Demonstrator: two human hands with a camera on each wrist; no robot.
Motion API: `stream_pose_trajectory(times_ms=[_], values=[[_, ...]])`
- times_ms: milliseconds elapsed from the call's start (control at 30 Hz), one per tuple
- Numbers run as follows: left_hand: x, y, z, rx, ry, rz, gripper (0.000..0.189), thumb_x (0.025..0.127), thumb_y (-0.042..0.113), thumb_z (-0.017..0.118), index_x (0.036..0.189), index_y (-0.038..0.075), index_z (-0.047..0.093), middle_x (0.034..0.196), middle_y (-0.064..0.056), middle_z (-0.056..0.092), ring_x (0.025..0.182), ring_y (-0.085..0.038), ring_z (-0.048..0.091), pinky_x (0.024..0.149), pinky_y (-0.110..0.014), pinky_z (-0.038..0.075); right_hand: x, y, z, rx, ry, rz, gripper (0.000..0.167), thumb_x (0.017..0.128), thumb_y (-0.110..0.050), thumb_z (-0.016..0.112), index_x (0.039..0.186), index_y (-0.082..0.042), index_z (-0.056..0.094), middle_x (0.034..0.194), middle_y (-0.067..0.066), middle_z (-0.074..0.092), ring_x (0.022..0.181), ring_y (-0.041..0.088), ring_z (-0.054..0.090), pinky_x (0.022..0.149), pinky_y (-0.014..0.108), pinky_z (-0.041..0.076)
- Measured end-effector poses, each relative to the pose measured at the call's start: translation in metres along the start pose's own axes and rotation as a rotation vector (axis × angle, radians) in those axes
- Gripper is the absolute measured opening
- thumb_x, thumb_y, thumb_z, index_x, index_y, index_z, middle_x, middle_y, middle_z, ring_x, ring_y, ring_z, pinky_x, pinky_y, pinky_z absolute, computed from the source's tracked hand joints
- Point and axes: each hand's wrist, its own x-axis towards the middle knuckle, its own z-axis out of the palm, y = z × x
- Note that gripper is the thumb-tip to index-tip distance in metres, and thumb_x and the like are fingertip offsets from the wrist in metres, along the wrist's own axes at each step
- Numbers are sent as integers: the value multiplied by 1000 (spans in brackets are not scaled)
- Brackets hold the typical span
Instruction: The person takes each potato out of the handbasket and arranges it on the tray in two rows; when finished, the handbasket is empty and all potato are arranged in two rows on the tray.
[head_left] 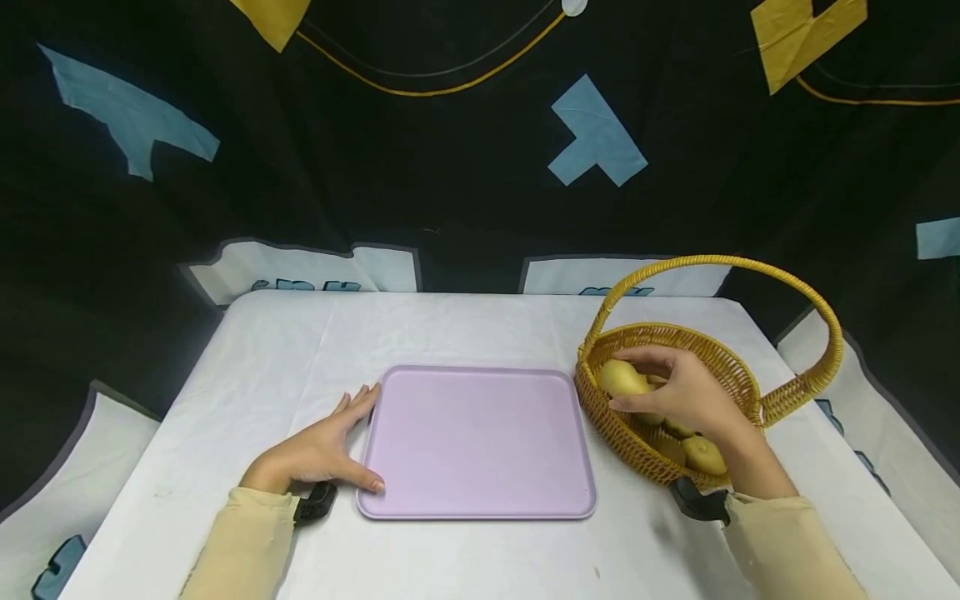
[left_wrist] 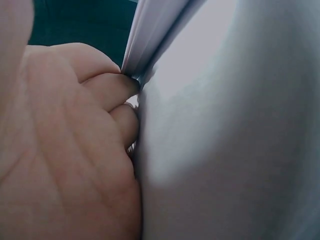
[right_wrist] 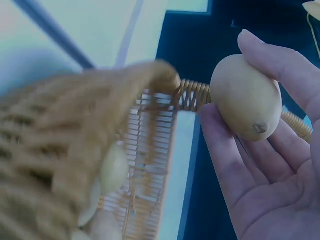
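My right hand is over a wicker basket, holding a pale yellow, egg-shaped pear-like fruit between thumb and fingers. In the right wrist view the fruit shows a brown blossom end and stands above the basket's rim. Several similar fruits lie inside the basket, partly hidden by the hand. My left hand rests along the left edge of a lilac tray, fingers and thumb spread. Its fingers touch the tray's side in the left wrist view.
Both tray and basket stand on a white-covered table, the basket right of the tray. A tall arched basket handle rises over the fruit. Behind the table hangs a dark cloth with blue and yellow shapes.
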Motion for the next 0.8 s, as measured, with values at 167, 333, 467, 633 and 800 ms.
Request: stream_pose_trajectory(times_ms=[167,333,467,633,800], values=[[0,-3,-2,-47,4,15,134,58,38,98,162,12,18,166,-20,5,148,-46,-11,112,-71,-4,2,-5,13,63,0,-47,61,73,-22,92,128,-8,68,126,9,66,110,29,64,80,29,57],[-2,-4,-4,-66,-7,36,130,60,33,98,162,11,19,166,-21,5,148,-46,-13,111,-71,-6,8,-10,30,88,-5,-106,59,72,-20,93,125,-8,70,124,9,68,111,27,65,85,29,56],[-4,-3,-5,-67,-12,47,128,61,30,97,161,9,20,166,-22,4,148,-47,-14,111,-71,-6,15,-16,47,147,-31,-100,60,70,-15,94,124,-7,70,125,9,67,110,27,66,83,31,57],[-5,-1,-6,-59,-18,42,128,62,30,97,162,9,19,166,-21,4,148,-46,-13,112,-70,-6,27,-24,69,172,-58,-122,61,68,-14,95,123,-7,70,120,8,69,101,27,67,80,35,57],[-3,-2,-6,-56,-25,40,129,62,31,97,162,8,17,166,-20,3,148,-45,-12,113,-69,-5,40,-33,93,184,-92,-145,60,69,-14,94,123,-5,70,120,8,69,105,26,67,80,35,57]])
